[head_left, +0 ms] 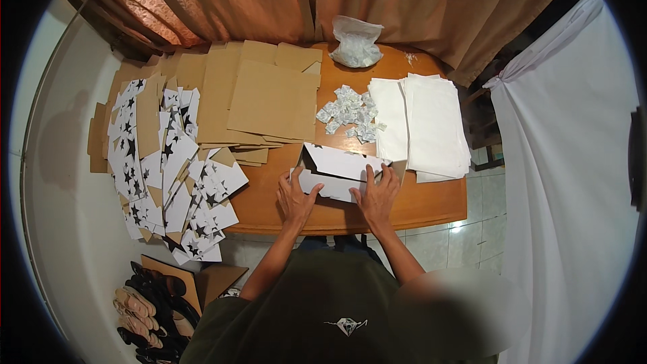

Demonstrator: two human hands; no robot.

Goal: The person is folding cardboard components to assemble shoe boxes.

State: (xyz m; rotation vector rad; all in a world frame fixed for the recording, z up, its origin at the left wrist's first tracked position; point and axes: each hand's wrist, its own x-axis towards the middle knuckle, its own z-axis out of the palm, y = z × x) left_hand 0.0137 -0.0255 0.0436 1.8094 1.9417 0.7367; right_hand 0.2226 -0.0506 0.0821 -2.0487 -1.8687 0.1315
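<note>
At frame centre, the left hand (296, 195) and right hand (379, 195), fingers curled, grip a seemingly part-folded white carton (342, 162), top gaping, while star-printed blanks (178, 149) at left remain unfolded.

Home room, by the look of it: brown drapes (256, 0) across top, white cloth (566, 162) hanging at right, pale tiled floor (465, 239) lower right, shoes (138, 310) heaped lower left, varnished wooden desk (431, 205) mid-frame.

Free tabletop (431, 203) right of box (340, 161) — cardboard stack (273, 98), sachets (347, 108), white sheets (435, 121) block beyond.
</note>
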